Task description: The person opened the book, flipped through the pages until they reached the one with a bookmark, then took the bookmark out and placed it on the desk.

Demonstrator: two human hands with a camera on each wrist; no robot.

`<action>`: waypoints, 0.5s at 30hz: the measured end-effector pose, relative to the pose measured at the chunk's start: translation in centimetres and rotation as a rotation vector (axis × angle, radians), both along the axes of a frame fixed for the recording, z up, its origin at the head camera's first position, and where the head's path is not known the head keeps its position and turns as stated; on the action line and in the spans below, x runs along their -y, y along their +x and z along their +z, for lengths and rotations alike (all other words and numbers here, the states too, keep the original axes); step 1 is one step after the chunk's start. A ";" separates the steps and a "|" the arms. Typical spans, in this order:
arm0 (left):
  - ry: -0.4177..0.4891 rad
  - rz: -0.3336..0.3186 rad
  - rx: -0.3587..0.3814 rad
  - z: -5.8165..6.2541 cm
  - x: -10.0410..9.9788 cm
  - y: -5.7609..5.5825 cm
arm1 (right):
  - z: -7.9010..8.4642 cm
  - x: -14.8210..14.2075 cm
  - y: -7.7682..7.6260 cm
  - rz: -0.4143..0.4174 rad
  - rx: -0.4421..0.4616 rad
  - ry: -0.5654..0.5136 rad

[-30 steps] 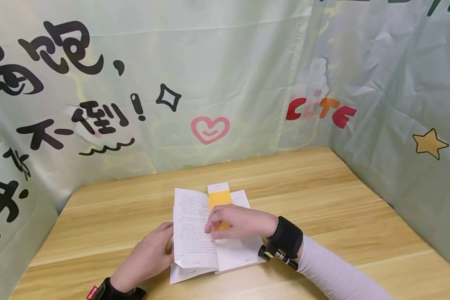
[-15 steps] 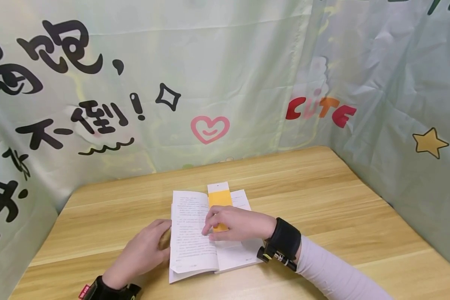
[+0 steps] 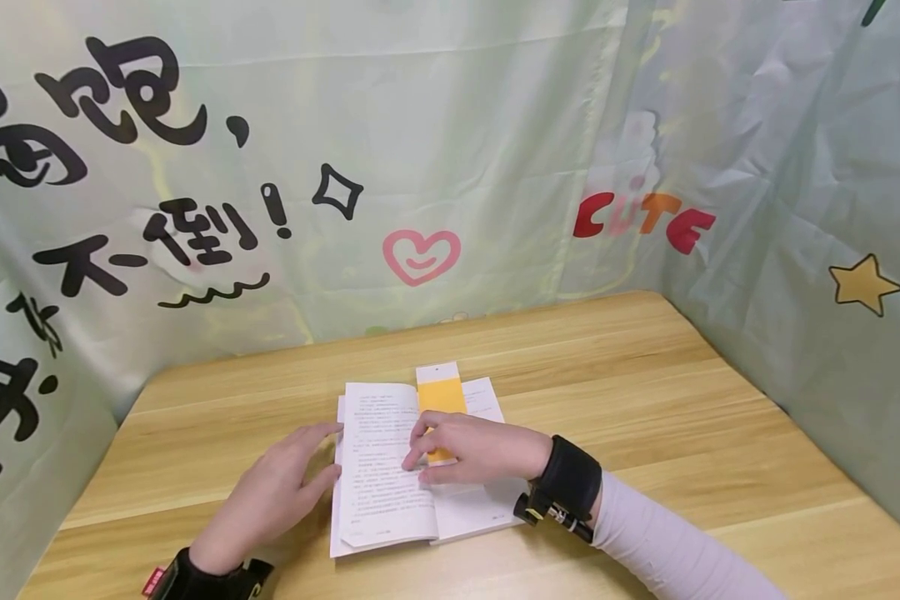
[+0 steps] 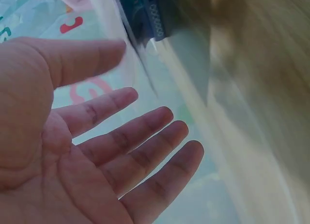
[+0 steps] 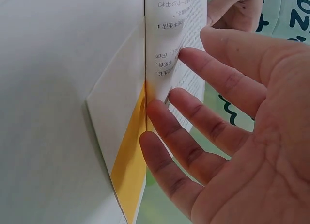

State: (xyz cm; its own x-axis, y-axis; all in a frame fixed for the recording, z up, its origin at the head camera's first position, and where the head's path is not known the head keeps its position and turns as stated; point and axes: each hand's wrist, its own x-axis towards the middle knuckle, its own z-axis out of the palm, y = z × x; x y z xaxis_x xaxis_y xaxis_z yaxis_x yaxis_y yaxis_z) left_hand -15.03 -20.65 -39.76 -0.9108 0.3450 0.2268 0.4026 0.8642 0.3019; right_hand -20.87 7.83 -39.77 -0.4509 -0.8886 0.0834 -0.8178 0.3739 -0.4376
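An open book (image 3: 386, 500) with printed pages lies on the wooden table. Along its fold rests a yellow and white bookmark (image 3: 441, 395), its top end poking past the pages. My right hand (image 3: 476, 450) reaches over the bookmark, fingertips touching the left page near the fold; in the right wrist view its fingers (image 5: 193, 156) are loosely extended. At the book's left edge is my left hand (image 3: 273, 487), fingers spread. The left wrist view shows its thumb (image 4: 92, 61) and fingers apart, holding nothing, beside the book's edge.
The wooden table (image 3: 615, 367) extends around the book. A pale printed cloth (image 3: 495, 150) with lettering, a heart and a star hangs behind and along the sides.
My left hand has let go of the left pages and drawn slightly left, its fingers opening out. The left pages have settled flatter. My right hand has stayed nearly in place.
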 end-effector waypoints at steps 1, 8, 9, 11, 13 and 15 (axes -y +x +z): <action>-0.003 -0.004 -0.014 0.1 -0.1 0.1 | 0.0 0.0 0.0 0.000 -0.002 0.001; 0.006 -0.022 -0.076 0.9 -1.2 0.7 | 0.1 0.1 0.2 0.008 -0.011 -0.007; 0.009 -0.030 -0.076 0.9 -1.5 0.8 | 0.0 0.1 0.2 0.010 -0.010 -0.009; -0.002 -0.052 -0.072 0.7 -2.0 0.9 | 0.0 0.1 0.1 0.018 -0.008 -0.011; -0.018 -0.073 -0.048 0.5 -2.4 1.1 | -0.1 0.2 0.1 0.030 -0.007 -0.010; -0.031 -0.102 -0.028 0.2 -2.6 1.3 | -0.1 0.2 0.1 0.041 -0.002 -0.008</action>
State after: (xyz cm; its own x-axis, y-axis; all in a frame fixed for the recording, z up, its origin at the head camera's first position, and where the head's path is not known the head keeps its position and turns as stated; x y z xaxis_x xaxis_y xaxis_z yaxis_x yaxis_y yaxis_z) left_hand -13.77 -18.06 -39.56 -0.8640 0.4427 0.2399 0.4968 0.8271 0.2630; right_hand -20.79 7.59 -39.89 -0.4142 -0.9056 0.0916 -0.8333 0.3368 -0.4384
